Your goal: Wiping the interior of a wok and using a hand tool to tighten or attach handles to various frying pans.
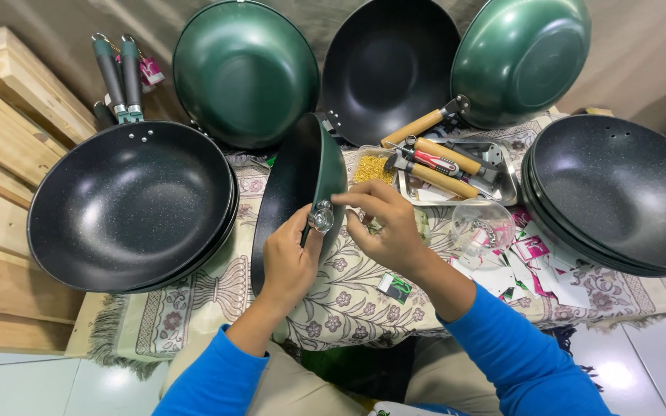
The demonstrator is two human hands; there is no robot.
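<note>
I hold a green wok point(302, 181) on its edge, black inside facing left, green outside to the right. My left hand point(288, 262) grips its near rim, thumb by a silver metal bracket point(321, 216) on the rim. My right hand point(383, 227) is at the same bracket, fingers curled and pinching toward it. What the fingertips pinch is too small to tell. Both arms wear blue sleeves.
A stack of black woks point(129, 204) lies left, another stack point(618, 192) right. Green and black woks point(244, 69) lean against the back wall. A metal tray point(502, 173) holds wooden handles point(445, 154), beside a clear box of small yellow parts point(371, 167), paper tags point(537, 258) and wooden pallets point(1, 139).
</note>
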